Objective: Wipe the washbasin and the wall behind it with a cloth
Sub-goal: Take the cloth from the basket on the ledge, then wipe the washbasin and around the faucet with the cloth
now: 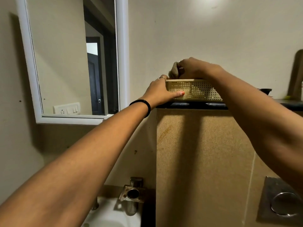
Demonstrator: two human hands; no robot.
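A cream perforated plastic basket [198,90] stands on a dark ledge [196,105] above a tan tiled partition. My left hand [159,91] grips the basket's left end, thumb across its front. My right hand [194,68] is above the basket's rim, fingers closed on a beige cloth [174,69] that sticks up out of it. The white washbasin [108,215] shows at the bottom edge, with a steel tap [132,194] over it. The cream wall [213,38] rises behind.
A white-framed mirror [73,63] hangs at the left, above the basin. A steel flush plate [282,203] sits on the partition at lower right. A dark object [264,91] and a tan upright shape [296,74] stand on the ledge at far right.
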